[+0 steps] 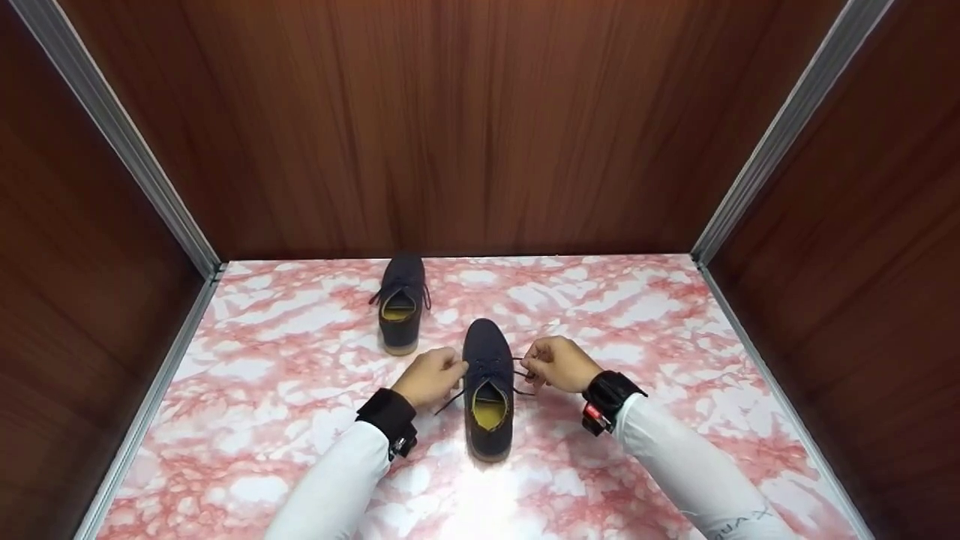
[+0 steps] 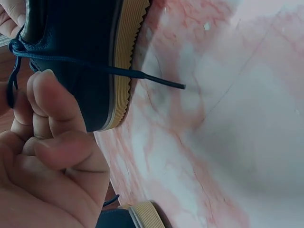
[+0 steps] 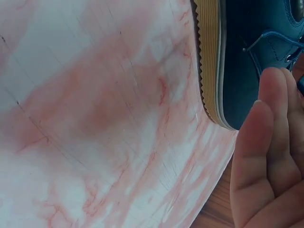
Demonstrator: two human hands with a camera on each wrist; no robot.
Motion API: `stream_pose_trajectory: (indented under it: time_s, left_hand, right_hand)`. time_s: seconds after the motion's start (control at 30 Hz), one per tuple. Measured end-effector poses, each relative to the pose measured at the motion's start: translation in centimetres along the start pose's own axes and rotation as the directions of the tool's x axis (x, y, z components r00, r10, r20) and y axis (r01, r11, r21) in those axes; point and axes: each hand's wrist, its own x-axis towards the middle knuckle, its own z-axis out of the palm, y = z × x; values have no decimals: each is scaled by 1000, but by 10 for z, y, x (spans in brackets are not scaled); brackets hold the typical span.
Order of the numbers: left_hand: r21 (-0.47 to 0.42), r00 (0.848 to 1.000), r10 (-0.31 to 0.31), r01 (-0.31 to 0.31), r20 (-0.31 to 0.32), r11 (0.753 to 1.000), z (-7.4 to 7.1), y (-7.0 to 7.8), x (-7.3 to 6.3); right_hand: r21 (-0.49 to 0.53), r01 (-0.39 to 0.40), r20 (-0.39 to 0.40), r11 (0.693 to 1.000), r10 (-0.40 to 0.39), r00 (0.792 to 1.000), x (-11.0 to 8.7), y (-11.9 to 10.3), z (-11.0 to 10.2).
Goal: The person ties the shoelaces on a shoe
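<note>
A dark blue lace-up shoe (image 1: 487,345) with a yellow insole stands upright on the floor, toe pointing away from me. My left hand (image 1: 431,377) is at its left side, fingers curled, pinching a loop of the shoelace (image 2: 161,81). On the other side my right hand (image 1: 562,364) pinches the lace a little out from the shoe. One loose lace end hangs over each side. In the right wrist view the fingers (image 3: 254,137) partly cover the laces, and the pinch itself is hidden.
A matching shoe (image 1: 401,300) stands further back to the left, its laces hanging at both sides. The surface (image 1: 300,420) is pink-and-white marbled. Brown wood-grain panels (image 1: 465,127) with grey metal edging enclose the back and both sides.
</note>
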Motion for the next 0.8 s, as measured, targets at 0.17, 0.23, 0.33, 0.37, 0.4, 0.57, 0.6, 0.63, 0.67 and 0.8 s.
stream_pose_trajectory:
  time_s: [0.17,0.23,0.33,0.37,0.4,0.57,0.6,0.63,0.67,0.8]
  left_hand:
    - [55,1000,18,-18,-1,998,-1,-2,1]
    - [92,999,34,-34,-3,995,-2,-3,1]
    - [138,998,54,-51,-16,989,-3,-3,1]
    - [150,998,56,-52,-22,987,-3,-3,1]
    - [160,998,61,-55,-32,986,-3,-4,0]
    - [170,996,54,-42,-69,984,-5,-5,0]
    - [163,996,50,-37,-71,986,-6,-6,0]
    - [151,997,42,-31,-71,988,-6,-6,-1]
    - [140,997,35,-25,-70,990,-7,-7,-1]
    - [113,997,21,-13,-71,993,-8,-11,-1]
  right_hand:
    - [-41,-6,-59,999,4,998,-2,0,-1]
    - [-81,-7,-76,997,1,997,-3,0,-1]
    - [-175,-10,-101,985,-8,995,-4,2,-2]
    - [-208,-13,-112,978,-10,994,-5,2,-2]
    - [-240,-14,-123,971,-16,992,-5,3,-2]
    - [-380,-2,-173,925,-69,983,-7,8,-2]
    - [-403,3,-178,915,-82,981,-8,9,-2]
    - [-420,6,-182,908,-91,979,-8,10,-2]
    - [-433,10,-183,902,-99,978,-9,11,-2]
    - [-456,23,-187,890,-121,975,-10,16,-3]
